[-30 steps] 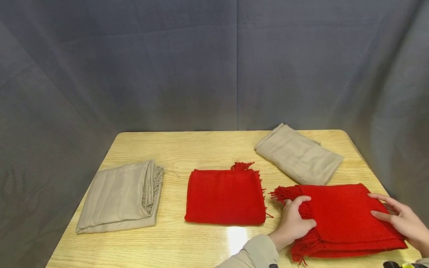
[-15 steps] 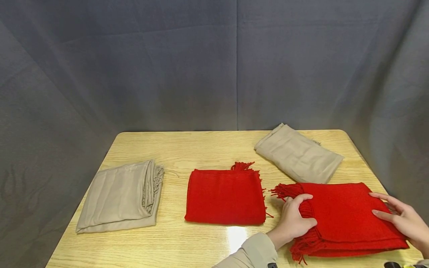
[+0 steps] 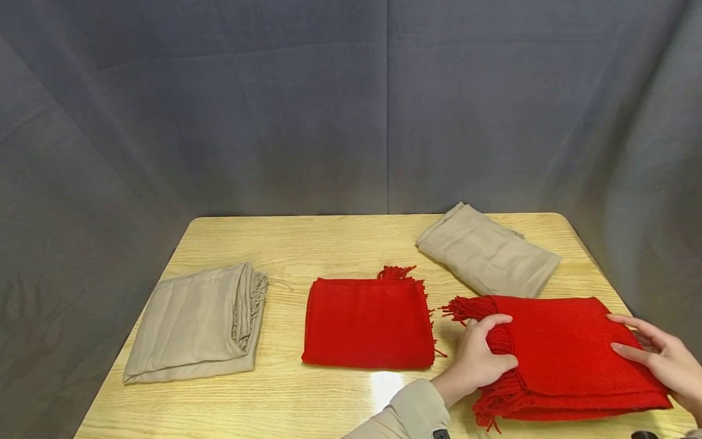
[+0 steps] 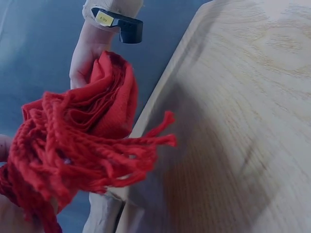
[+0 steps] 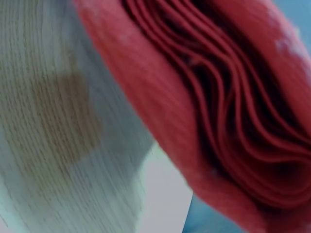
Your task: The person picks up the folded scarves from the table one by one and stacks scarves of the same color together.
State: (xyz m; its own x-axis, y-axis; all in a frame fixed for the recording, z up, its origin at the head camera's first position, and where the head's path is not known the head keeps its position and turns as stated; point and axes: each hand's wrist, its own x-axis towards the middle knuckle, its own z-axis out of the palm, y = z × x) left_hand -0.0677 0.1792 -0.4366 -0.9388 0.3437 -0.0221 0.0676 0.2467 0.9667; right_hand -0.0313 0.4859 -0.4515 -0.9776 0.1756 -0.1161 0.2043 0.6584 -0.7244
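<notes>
A folded red scarf (image 3: 570,353) with twisted fringe is held between my two hands at the right front of the table. My left hand (image 3: 477,360) grips its fringed end, thumb and a finger on top, the other fingers hidden. At the opposite end my right hand (image 3: 655,356) holds the edge, with the thumb and a finger over the top face. In the left wrist view the fringe (image 4: 82,150) hangs over the table and the scarf appears lifted off it. The right wrist view shows the stacked layers of the scarf (image 5: 150,97) from the side.
Another folded red scarf (image 3: 367,323) lies at mid-table. One folded beige scarf (image 3: 192,323) is at the left, and a second beige cloth (image 3: 488,250) lies slanted at the back right, close behind the held scarf. Grey curtains (image 3: 307,122) surround the wooden table (image 3: 307,402).
The far edge of the held red scarf has risen slightly in the head view. Its right end and my right hand have shifted a little rightward. The other cloths stay put.
</notes>
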